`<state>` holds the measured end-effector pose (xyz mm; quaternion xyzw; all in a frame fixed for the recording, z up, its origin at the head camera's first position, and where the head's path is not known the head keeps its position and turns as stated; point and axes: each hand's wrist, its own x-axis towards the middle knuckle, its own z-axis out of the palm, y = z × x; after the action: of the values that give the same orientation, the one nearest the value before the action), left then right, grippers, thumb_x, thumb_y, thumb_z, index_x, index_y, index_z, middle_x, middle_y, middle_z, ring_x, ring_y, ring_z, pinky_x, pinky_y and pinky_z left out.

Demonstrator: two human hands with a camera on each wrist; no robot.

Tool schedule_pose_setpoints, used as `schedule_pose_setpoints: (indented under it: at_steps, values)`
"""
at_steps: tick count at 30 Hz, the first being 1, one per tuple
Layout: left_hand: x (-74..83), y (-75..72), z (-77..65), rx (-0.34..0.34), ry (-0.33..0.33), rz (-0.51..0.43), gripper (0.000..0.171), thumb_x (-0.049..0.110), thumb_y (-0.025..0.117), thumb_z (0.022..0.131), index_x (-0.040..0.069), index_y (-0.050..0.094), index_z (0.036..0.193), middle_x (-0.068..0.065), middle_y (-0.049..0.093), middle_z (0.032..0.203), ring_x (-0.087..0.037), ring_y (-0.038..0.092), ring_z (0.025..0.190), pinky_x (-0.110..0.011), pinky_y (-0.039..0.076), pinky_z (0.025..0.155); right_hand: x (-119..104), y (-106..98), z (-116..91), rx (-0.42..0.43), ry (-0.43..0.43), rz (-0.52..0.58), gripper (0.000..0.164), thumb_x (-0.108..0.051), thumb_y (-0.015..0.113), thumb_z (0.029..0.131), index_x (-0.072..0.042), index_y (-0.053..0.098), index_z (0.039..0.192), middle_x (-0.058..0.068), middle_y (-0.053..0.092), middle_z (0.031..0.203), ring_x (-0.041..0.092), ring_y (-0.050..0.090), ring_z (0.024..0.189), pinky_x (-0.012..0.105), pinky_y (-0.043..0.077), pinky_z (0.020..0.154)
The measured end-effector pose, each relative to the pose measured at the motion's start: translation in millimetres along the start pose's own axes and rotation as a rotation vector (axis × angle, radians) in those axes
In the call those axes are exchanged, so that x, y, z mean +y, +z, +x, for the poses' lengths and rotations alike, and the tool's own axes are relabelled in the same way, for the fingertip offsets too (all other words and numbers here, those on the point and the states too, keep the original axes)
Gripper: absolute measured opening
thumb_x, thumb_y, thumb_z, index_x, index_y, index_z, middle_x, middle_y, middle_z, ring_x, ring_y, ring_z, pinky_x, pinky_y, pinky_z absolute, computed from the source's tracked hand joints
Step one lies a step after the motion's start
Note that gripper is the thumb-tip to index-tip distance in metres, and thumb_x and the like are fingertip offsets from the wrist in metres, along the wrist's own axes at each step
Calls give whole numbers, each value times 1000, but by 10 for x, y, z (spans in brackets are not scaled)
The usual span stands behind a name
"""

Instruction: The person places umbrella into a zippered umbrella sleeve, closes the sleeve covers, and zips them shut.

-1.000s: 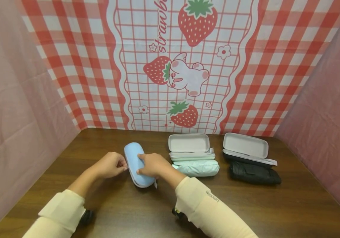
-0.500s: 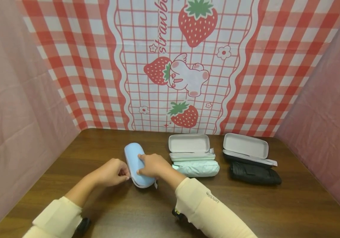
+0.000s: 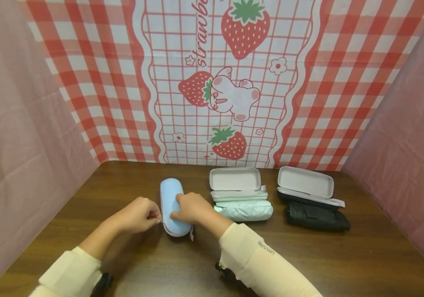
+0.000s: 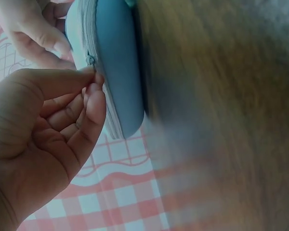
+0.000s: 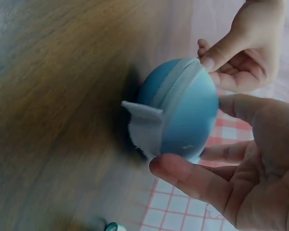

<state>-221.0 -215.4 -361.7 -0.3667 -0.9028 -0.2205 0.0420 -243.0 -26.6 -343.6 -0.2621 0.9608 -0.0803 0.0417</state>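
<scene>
Before a cloth (image 3: 115, 82), the table (image 3: 308, 260) has two open cases (image 3: 236, 180) near its far edge. The right hand (image 3: 195, 209) grips the blue case (image 3: 169, 202), the left hand (image 3: 140, 215) pinches its zipper (image 4: 90, 60).

We log pale cream sleeves, left sleeve (image 3: 65, 274) and right sleeve (image 3: 265, 262), both ending in wide, folded-looking cuffs (image 3: 235, 243). Small dark lettering (image 3: 266, 248) on the right one, too tiny for us to read fully. Black piece (image 3: 102, 284) under left cuff, yellow-flecked black one (image 3: 223, 269) under right. Fingers (image 4: 95, 103) bare.
</scene>
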Motion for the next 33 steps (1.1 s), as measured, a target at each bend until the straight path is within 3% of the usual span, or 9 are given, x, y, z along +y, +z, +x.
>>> schedule_pose_setpoints:
  at_steps: [3,5,9,12,14,19,24,30,33]
  values:
    - [-12,-37,6,1,1,14,11,3,65,73,11,63,66,11,52,60,0,45,54,-19,41,49,32,-47,-4,17,-47,-38,37,-41,60,78,-11,60,101,5,62,86,18,58,75,31,45,61]
    - [-21,-61,8,4,-6,19,10,3,65,74,10,64,67,11,54,61,0,45,55,-19,42,49,57,-77,7,24,-87,-63,34,-34,60,79,-14,60,107,5,61,98,18,57,84,32,46,66]
    - [-29,-96,20,14,-6,7,8,2,64,74,8,65,69,10,57,63,0,48,56,-19,43,50,110,-74,46,16,-214,-128,54,-14,62,78,-26,47,128,4,40,134,21,42,117,32,45,79]
    - [-32,-113,33,22,11,13,9,1,64,73,9,65,69,10,57,62,1,47,56,-19,43,50,138,-24,68,4,-295,-167,66,-5,65,73,-28,43,131,1,26,143,20,26,128,32,39,91]
    - [-44,-120,40,27,24,28,9,1,65,73,9,65,68,10,56,62,1,46,55,-19,42,50,154,8,79,26,-340,-200,67,-4,67,71,-24,44,130,1,28,142,18,24,129,32,30,99]
    - [-86,-156,41,19,24,73,11,2,66,72,11,64,67,11,56,62,0,47,56,-20,42,50,175,21,104,129,-422,-267,61,-8,72,64,-20,52,121,-4,46,128,15,39,120,30,26,101]
    - [-171,-194,20,2,-28,113,11,3,66,74,12,65,69,11,57,65,-1,49,59,-21,43,52,179,9,134,154,-413,-306,60,-9,74,62,-23,55,117,-7,51,118,15,44,113,37,30,98]
    - [-296,-243,3,25,-106,142,12,2,65,74,13,65,68,9,58,64,-4,50,60,-24,43,53,261,5,147,136,-334,-211,55,-16,74,69,-25,55,119,-4,50,114,21,43,113,57,30,92]
    - [-368,-254,-6,44,-135,158,13,2,65,73,13,65,67,9,57,63,-4,49,59,-24,43,53,330,-2,157,121,-304,-157,54,-21,74,71,-23,53,121,-3,49,120,21,41,116,55,28,94]
